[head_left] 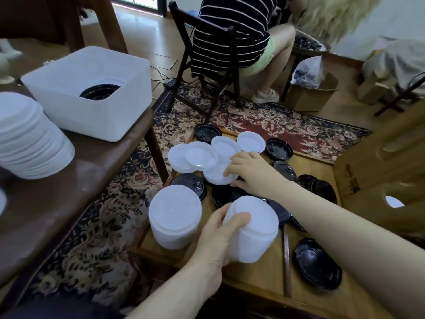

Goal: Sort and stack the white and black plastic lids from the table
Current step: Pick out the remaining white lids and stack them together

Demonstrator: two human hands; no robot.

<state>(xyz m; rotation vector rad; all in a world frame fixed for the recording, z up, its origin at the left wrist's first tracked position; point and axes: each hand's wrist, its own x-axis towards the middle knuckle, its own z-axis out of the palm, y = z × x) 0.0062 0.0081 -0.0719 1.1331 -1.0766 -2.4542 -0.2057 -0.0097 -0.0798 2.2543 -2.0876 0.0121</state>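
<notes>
On low wooden table [257, 279]: loose white lids [226, 146] and black lids [318, 264], mixed. Left hand [216, 240], fingers wrapped round held white stack [251, 229], tilted to receive more. Right hand [249, 172], fingertips closed on edge of white lid [216, 174], apparently lifting. Second white stack [174, 216] parked just beside, upright.

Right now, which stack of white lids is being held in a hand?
The stack of white lids gripped by the left hand; the other white stack stands untouched beside it on the wooden table.
</notes>
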